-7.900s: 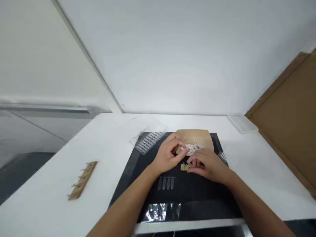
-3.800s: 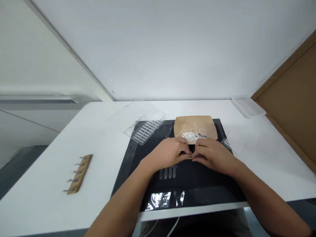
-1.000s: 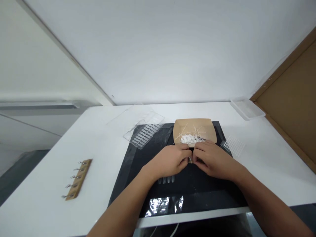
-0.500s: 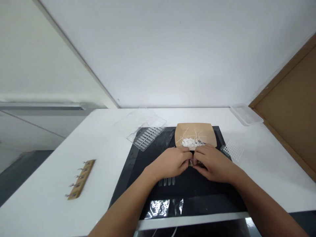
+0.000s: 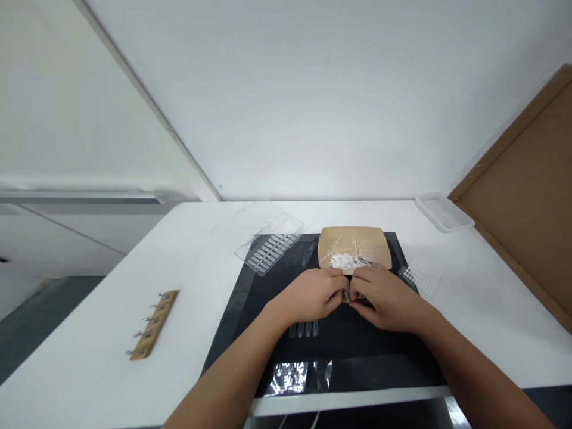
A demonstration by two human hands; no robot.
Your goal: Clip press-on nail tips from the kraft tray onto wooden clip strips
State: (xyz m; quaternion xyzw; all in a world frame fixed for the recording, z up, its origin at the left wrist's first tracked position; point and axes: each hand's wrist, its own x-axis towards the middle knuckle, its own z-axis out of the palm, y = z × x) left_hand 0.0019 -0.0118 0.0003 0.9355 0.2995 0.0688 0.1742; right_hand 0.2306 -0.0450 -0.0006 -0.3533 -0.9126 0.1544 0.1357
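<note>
As the small piece (image 5: 345, 297) seems too slight for one hand alone, the left hand (image 5: 319, 292) and right hand (image 5: 384, 297) close on it from opposite sides, presumably so that each steadies what the other works. Both grips are pinched on it, thumb to fingers; the exact contact is hidden. The piece lies between the two sets of fingertips, low over the black mat (image 5: 366, 357) — whether it touches the mat cannot be told. Just beyond sits a paper tray (image 5: 330, 237) holding white scraps (image 5: 344, 260), probably placed for short reach. Clear plastic nails (image 5: 304, 329) lie just beside the left wrist. A wooden strip (image 5: 155, 326) with metal clips rests on the table (image 5: 192, 262), well apart to the left — likely clear of the forearms.
</note>
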